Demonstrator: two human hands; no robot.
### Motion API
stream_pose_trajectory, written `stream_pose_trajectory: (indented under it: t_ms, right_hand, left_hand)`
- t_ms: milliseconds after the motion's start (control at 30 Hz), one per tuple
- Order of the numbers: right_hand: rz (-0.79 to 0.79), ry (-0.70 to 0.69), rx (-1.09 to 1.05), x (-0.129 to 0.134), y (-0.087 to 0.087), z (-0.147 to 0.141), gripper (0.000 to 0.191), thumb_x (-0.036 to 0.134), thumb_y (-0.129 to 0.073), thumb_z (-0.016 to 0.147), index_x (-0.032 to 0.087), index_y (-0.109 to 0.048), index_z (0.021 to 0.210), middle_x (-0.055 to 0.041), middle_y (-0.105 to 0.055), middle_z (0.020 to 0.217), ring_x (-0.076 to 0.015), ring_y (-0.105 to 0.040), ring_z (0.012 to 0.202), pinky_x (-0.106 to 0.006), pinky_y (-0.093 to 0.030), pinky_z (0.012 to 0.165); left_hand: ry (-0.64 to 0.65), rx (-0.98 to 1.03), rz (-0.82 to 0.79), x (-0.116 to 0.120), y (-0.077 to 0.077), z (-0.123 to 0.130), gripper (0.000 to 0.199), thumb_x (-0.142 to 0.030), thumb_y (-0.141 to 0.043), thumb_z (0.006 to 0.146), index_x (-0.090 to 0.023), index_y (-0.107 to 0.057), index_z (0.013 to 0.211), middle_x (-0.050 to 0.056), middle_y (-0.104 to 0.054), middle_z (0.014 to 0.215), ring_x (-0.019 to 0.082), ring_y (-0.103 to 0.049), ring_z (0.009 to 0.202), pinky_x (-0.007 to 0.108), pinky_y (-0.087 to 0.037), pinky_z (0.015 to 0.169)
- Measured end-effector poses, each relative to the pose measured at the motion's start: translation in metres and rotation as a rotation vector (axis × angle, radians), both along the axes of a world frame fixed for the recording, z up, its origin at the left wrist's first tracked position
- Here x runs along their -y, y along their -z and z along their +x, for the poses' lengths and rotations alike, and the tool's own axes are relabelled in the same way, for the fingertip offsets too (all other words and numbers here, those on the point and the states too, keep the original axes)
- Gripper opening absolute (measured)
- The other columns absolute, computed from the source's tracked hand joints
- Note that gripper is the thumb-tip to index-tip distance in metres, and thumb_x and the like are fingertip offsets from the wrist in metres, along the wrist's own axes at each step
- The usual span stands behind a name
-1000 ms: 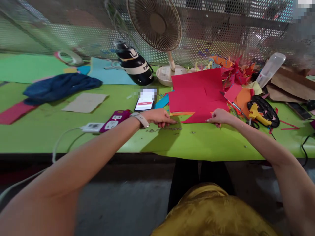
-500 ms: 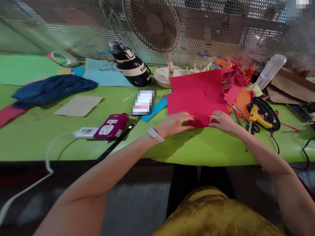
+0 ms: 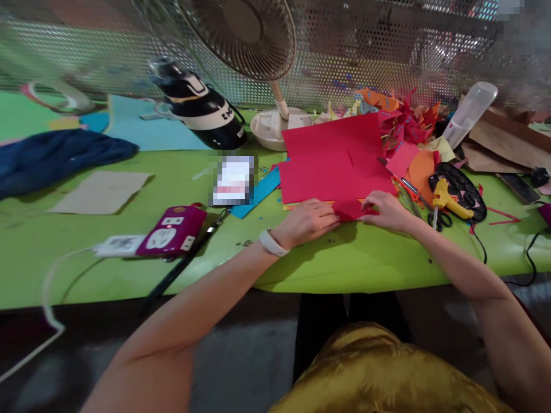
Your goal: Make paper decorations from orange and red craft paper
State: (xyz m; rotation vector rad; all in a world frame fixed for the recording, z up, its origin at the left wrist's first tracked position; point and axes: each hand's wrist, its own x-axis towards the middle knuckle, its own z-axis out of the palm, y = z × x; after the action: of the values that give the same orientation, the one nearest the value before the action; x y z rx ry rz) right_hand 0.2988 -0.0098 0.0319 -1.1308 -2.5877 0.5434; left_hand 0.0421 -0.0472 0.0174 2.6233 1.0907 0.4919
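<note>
A small piece of red paper (image 3: 348, 210) lies at the near edge of a stack of larger red sheets (image 3: 316, 182), between my two hands. My left hand (image 3: 306, 221), with a white band on its wrist, bears on the paper's left part, fingers together and curled over it; its thumb is hidden. At the right end, my right hand (image 3: 382, 211) pinches the same piece between thumb and fingers. Thin orange and yellow edges show under the red sheets near my left hand. A blue paper strip (image 3: 258, 194) sits left of the stack.
Right of the sheets are scissors (image 3: 439, 220), a yellow glue gun (image 3: 451, 201) on a black tray and coloured scraps. A fan (image 3: 282, 109) and black bottle (image 3: 206, 109) stand behind. Leftward lie a phone (image 3: 235, 179), a purple power socket (image 3: 172, 232) and dark blue cloth (image 3: 64, 155).
My left hand has slid slightly along the small red paper, its fingers now closed together over it. My right hand keeps its pinch. The whole view has shifted a little to the right.
</note>
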Motion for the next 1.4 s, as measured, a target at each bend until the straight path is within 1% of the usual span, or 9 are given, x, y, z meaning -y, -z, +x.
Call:
stream_pose_trajectory:
  t_ms: [200,367,567,833,1067,1133,1233,1333,1400]
  right_hand:
    - [0.127,-0.122,0.074,0.006,0.007,-0.005,0.011,0.031,-0.066,0.09,0.02,-0.07,0.09,-0.0072,-0.068,0.095,-0.0223,-0.058,0.097,-0.034,-0.037,0.083]
    - [0.16,-0.134,0.079,0.008,0.009,-0.006,0.016,0.034,-0.065,0.092,0.019,-0.07,0.096,-0.0081,-0.069,0.098,-0.0224,-0.058,0.097,-0.033,-0.036,0.082]
    - [0.157,-0.12,0.073,0.009,0.01,-0.009,0.015,0.032,-0.063,0.093,0.019,-0.071,0.09,-0.0067,-0.069,0.092,-0.0208,-0.058,0.093,-0.032,-0.035,0.08]
    - [0.047,0.029,0.083,0.009,0.006,-0.012,0.016,0.032,-0.064,0.092,0.019,-0.071,0.088,-0.0061,-0.07,0.09,-0.0189,-0.06,0.088,-0.031,-0.037,0.078]
    - [0.007,0.17,0.118,0.006,0.005,-0.015,0.023,0.039,-0.067,0.089,0.018,-0.07,0.081,-0.0057,-0.068,0.084,-0.0184,-0.059,0.083,-0.031,-0.038,0.075]
    - [-0.026,0.194,0.122,0.005,0.005,-0.015,0.023,0.04,-0.068,0.087,0.018,-0.069,0.08,-0.0053,-0.068,0.084,-0.0179,-0.059,0.081,-0.03,-0.037,0.074]
    - [-0.045,0.195,0.121,0.003,0.005,-0.016,0.022,0.039,-0.069,0.086,0.019,-0.069,0.079,-0.0048,-0.069,0.084,-0.0177,-0.059,0.081,-0.03,-0.037,0.073]
    - [-0.045,0.19,0.109,0.002,0.005,-0.016,0.021,0.039,-0.07,0.085,0.019,-0.069,0.078,-0.0045,-0.069,0.083,-0.0175,-0.059,0.081,-0.029,-0.038,0.074]
    - [-0.044,0.188,0.11,0.002,0.005,-0.015,0.021,0.038,-0.07,0.085,0.018,-0.069,0.078,-0.0047,-0.069,0.082,-0.0176,-0.059,0.081,-0.029,-0.038,0.074]
  left_hand:
    - [-0.016,-0.119,0.114,0.005,0.001,-0.001,0.045,-0.044,-0.037,0.102,-0.019,-0.074,0.096,0.011,-0.073,0.098,0.025,-0.065,0.095,0.039,-0.048,0.083]
    - [-0.104,0.003,0.038,0.007,0.005,-0.002,0.035,-0.045,-0.049,0.098,-0.022,-0.075,0.098,0.009,-0.073,0.1,0.023,-0.066,0.095,0.037,-0.048,0.085]
    - [-0.165,0.058,-0.101,0.01,-0.002,0.001,0.028,-0.04,-0.053,0.095,-0.021,-0.074,0.095,0.008,-0.073,0.096,0.022,-0.065,0.089,0.033,-0.047,0.076]
    - [-0.318,0.092,-0.202,0.009,-0.009,0.003,0.03,-0.045,-0.057,0.09,-0.019,-0.07,0.082,0.006,-0.071,0.086,0.019,-0.063,0.08,0.03,-0.045,0.071]
    - [-0.447,-0.023,-0.385,0.006,-0.026,0.005,0.036,-0.051,-0.059,0.087,-0.018,-0.069,0.078,0.007,-0.071,0.08,0.02,-0.063,0.072,0.031,-0.043,0.066]
    - [-0.452,-0.082,-0.363,0.007,-0.03,0.005,0.035,-0.051,-0.06,0.088,-0.017,-0.069,0.081,0.008,-0.072,0.081,0.023,-0.065,0.075,0.034,-0.045,0.07]
    - [-0.395,-0.132,-0.139,0.013,-0.028,0.01,0.027,-0.036,-0.058,0.091,-0.015,-0.069,0.104,0.013,-0.073,0.105,0.03,-0.066,0.098,0.044,-0.046,0.088]
    - [-0.273,-0.156,0.05,0.026,-0.017,0.024,0.039,-0.012,-0.037,0.094,-0.015,-0.061,0.125,0.013,-0.062,0.135,0.029,-0.058,0.123,0.05,-0.034,0.11]
    - [-0.189,-0.182,0.069,0.036,-0.006,0.034,0.045,-0.013,-0.029,0.097,-0.015,-0.058,0.131,0.014,-0.055,0.144,0.026,-0.05,0.134,0.046,-0.029,0.116]
